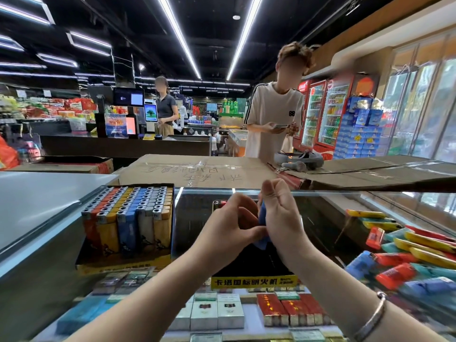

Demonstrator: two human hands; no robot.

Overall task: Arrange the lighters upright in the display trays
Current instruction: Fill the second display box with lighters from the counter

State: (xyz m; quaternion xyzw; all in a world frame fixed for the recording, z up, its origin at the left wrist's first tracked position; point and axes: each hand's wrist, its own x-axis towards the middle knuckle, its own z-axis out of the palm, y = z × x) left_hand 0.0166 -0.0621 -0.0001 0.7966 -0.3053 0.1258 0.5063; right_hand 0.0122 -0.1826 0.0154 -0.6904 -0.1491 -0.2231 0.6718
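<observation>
A full display tray (113, 265) at the left holds several rows of upright lighters (130, 213) in red, yellow, blue and white. In front of me stands a dark display tray (254, 281) with a yellow label strip; a red lighter (222, 203) shows at its back. Above that tray my left hand (229, 225) and my right hand (281, 213) meet, and both hold a blue lighter (262, 218) between them, mostly hidden by the fingers. A pile of loose lighters (404, 255) lies on the glass counter at the right.
The glass counter (320, 218) covers cigarette packs (217, 314) below. Flattened cardboard boxes (197, 171) lie behind it. A person in a white shirt (274, 119) stands beyond the boxes with a phone. Another person (165, 107) stands at a checkout far back. Drink fridges (328, 112) line the right.
</observation>
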